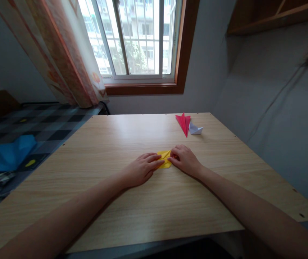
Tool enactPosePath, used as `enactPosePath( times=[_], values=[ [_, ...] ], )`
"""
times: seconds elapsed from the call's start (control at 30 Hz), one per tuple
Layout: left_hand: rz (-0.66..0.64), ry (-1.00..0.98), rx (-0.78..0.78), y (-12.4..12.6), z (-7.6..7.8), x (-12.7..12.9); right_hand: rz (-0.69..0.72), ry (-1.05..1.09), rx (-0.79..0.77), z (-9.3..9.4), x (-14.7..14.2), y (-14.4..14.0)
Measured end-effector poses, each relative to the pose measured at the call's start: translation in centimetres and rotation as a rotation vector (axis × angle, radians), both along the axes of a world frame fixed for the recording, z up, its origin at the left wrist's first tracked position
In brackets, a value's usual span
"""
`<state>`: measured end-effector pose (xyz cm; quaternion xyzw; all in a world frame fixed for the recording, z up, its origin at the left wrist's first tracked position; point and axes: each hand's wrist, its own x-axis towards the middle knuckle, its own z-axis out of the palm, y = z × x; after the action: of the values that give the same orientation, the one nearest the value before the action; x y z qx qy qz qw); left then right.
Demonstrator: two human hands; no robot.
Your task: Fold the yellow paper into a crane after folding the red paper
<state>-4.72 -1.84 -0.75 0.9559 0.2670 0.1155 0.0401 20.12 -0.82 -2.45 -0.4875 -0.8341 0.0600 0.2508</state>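
- Head view, left hand: fingers nearly straight, a little spread, laid over the left part of the yellow paper; gripping nothing, apparently pressing it flat so that it does not slide.
- Right hand: fingers curled, thumb and fingertips close together at the paper's right edge; whether they pinch it or only press, cannot tell; the bent posture suggests fine work on a crease.
- Yellow paper: small, folded, lying between the two hands on the wooden table; both ends covered by fingers, which hide part of the folds; placed centrally, likely for even reach.
- Red paper plane: beyond the right hand, well apart from it; nose towards the person.
- White paper boat: just beside the plane, on its right; both seem set aside, out of the hands' way.
- Outlying: blue item on checked bedding, left; curtain and window behind.
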Motion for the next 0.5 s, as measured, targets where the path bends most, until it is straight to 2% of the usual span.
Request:
enactPosePath(
  times=[0.5],
  values=[
    [0.003,0.026,0.021,0.01,0.05,0.05,-0.037,-0.012,-0.004,-0.10,-0.27,-0.04]
  ],
)
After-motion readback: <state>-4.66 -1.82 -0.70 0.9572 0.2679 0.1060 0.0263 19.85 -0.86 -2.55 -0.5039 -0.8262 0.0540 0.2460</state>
